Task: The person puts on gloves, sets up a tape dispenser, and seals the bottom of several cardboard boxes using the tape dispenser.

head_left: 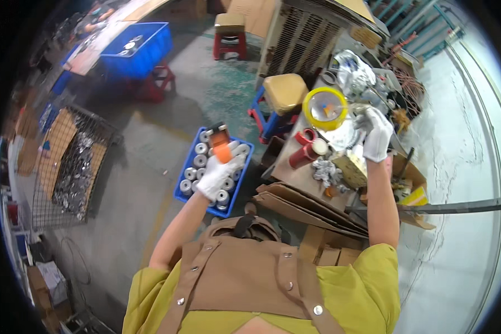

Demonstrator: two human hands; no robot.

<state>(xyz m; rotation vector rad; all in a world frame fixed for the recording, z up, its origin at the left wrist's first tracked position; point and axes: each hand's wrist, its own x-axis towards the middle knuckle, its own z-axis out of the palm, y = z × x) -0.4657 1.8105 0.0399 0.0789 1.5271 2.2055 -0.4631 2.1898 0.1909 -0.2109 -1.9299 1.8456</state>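
My left hand (216, 177), in a white glove, is closed around an orange-and-black tape dispenser (221, 149). It is above a blue crate (183, 197) filled with several silvery round metal parts (199, 161). Off to the right, my gloved right hand (376, 133) has its fingers bent in a pinch at the edge of a yellow-rimmed round thing (307, 113). Its pale middle shows small orange and blue spots; I cannot make out its kind. Below it on the cluttered bench (284, 173) stand a dark red cylinder (303, 157) and a red ring (306, 136).
Crumpled foil (353, 71) and loose cardboard (309, 209) crowd the right. A padded stool (285, 92) stands by a large grille unit (300, 42). Leftward are a wire cage of metal pieces (75, 167) and a blue bin (145, 55) on a red stool (156, 83).
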